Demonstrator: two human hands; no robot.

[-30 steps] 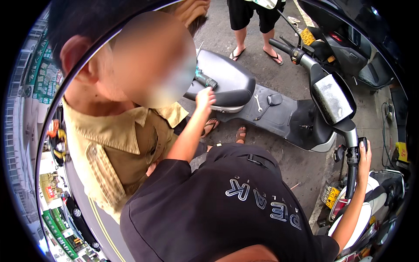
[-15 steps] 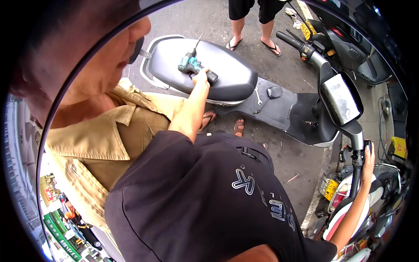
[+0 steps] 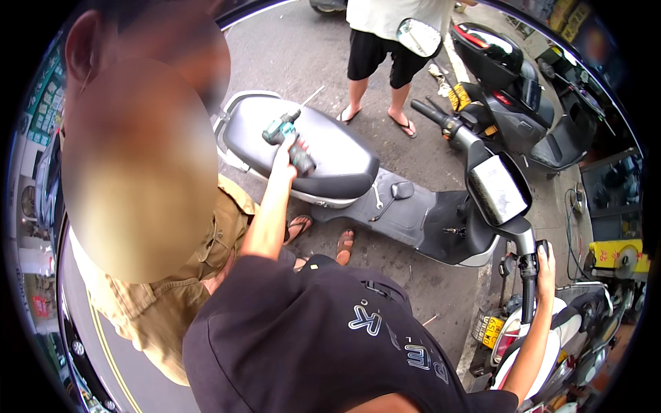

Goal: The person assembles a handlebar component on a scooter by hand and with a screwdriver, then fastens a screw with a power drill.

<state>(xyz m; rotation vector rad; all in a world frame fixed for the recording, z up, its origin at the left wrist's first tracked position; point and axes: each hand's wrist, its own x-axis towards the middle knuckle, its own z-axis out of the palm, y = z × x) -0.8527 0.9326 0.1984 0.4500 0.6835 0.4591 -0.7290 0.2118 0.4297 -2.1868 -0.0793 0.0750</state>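
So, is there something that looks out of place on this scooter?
Yes: what looks like a detached rear-view mirror lies on the footboard beside a wrench. It looks odd because the far handlebar carries a mounted mirror, while none shows on the near handlebar.

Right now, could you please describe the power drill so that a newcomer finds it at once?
Find the scooter in the middle. Over its long, shiny seat, the person's left hand grips the power drill. Unlike the plain silver wrench on the footboard, the drill is teal and black with a long, thin bit.
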